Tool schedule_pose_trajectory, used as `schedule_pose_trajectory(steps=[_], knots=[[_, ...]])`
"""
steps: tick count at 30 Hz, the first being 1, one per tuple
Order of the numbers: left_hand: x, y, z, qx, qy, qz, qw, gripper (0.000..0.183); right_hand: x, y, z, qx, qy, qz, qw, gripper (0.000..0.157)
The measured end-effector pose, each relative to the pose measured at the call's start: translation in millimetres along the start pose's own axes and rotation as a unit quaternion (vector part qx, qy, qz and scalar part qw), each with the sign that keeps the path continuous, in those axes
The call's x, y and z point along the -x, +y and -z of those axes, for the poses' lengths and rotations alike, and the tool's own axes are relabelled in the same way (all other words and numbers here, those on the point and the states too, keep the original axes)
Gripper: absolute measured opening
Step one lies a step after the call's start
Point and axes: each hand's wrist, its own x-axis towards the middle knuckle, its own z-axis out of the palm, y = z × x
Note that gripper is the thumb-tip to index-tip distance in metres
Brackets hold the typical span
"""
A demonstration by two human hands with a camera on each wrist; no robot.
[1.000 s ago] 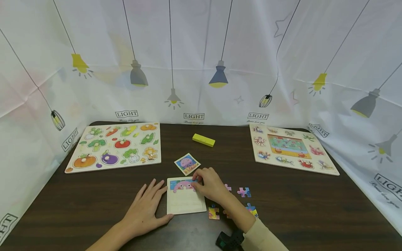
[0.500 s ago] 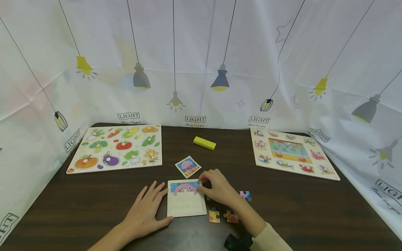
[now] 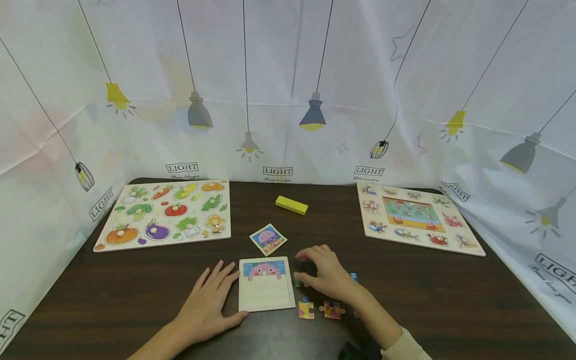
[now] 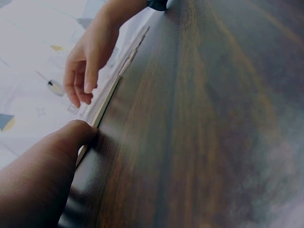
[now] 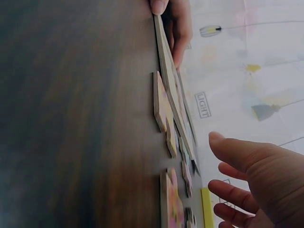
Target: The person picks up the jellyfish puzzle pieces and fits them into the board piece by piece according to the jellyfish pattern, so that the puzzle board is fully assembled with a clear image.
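Observation:
A pale wooden puzzle tray (image 3: 265, 297) lies on the dark table, its top row filled with jigsaw pieces (image 3: 264, 270) showing a pink octopus face. My left hand (image 3: 208, 302) rests spread on the table, thumb and fingers at the tray's left edge. To the right of the tray, my right hand (image 3: 328, 275) hovers over loose jigsaw pieces, hiding some. In the right wrist view its fingers (image 5: 235, 192) are parted and hold nothing. A yellow-pink piece (image 3: 306, 309) and an orange-purple piece (image 3: 332, 310) lie below it; a green piece (image 3: 299, 281) shows beside the thumb.
An octopus picture card (image 3: 268, 239) lies just behind the tray, with a yellow block (image 3: 291, 205) farther back. A vegetable knob-puzzle board (image 3: 168, 215) stands at the back left, a sea-animal board (image 3: 420, 217) at the back right. A printed light-pattern curtain (image 3: 279, 60) encloses the table.
My right hand has left the tray's top-right corner and moved right over the loose pieces. The top row's right-hand piece lies uncovered in the tray. My left hand stays put.

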Motion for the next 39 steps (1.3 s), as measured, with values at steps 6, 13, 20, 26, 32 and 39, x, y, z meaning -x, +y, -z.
schedule_pose_trajectory(steps=[6,13,20,26,32,39], knots=[[-0.4,0.0,0.2,-0.003,-0.003,0.003,1.0,0.084,10,4,2.3,-0.006,0.001,-0.001,1.0,0.044],[-0.6,-0.2,-0.7,0.001,-0.009,0.008,0.9999,0.084,19,9,1.4,0.003,-0.025,-0.007,1.0,0.046],[-0.2,-0.1,-0.1,0.0,-0.008,0.008,0.9999,0.084,23,14,-2.3,0.002,-0.029,-0.015,0.999,0.026],[0.1,0.0,-0.2,0.0,-0.002,0.002,1.0,0.084,23,14,-3.2,0.001,-0.018,-0.01,1.0,0.022],[0.2,0.2,0.6,-0.002,0.006,0.0,1.0,0.083,23,12,-4.7,0.001,-0.004,-0.011,1.0,0.024],[-0.2,-0.4,-1.3,-0.009,0.008,-0.004,0.9999,0.083,22,9,-5.5,-0.021,-0.009,-0.025,0.999,0.025]])
